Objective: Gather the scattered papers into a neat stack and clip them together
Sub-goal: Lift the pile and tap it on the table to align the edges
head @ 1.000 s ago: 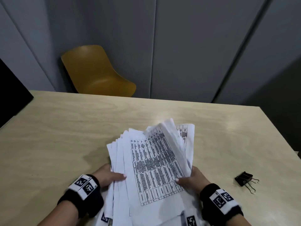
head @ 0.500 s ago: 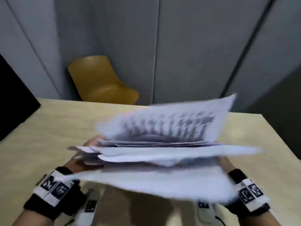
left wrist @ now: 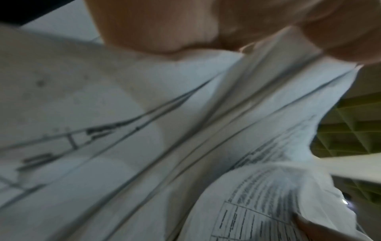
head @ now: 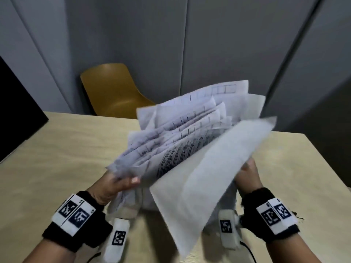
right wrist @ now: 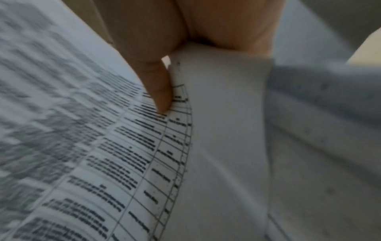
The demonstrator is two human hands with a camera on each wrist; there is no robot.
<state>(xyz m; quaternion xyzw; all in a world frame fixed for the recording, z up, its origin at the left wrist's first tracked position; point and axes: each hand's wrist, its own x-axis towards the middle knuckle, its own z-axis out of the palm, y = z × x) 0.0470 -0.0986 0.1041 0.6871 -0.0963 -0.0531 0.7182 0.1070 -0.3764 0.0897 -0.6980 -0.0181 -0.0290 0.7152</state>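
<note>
A loose bundle of printed white papers (head: 190, 149) is held up off the wooden table (head: 57, 158), tilted and fanned, with its sheets uneven and a blank back facing me. My left hand (head: 121, 184) grips the lower left edge, thumb on top. My right hand (head: 248, 173) holds the right side, mostly hidden behind the sheets. In the left wrist view the paper edges (left wrist: 185, 146) run under my fingers (left wrist: 164, 24). In the right wrist view my thumb (right wrist: 158, 84) presses on a printed table sheet (right wrist: 123, 154). The black binder clip (head: 299, 216) barely shows behind my right wristband.
A mustard yellow chair (head: 114, 92) stands behind the table's far edge against grey wall panels. A dark panel (head: 15, 111) borders the table on the left. The table's right edge runs close past my right hand.
The papers lay flat under both hands one second ago. They were lifted, turned and now stand tilted up in both hands. The view has also shifted down.
</note>
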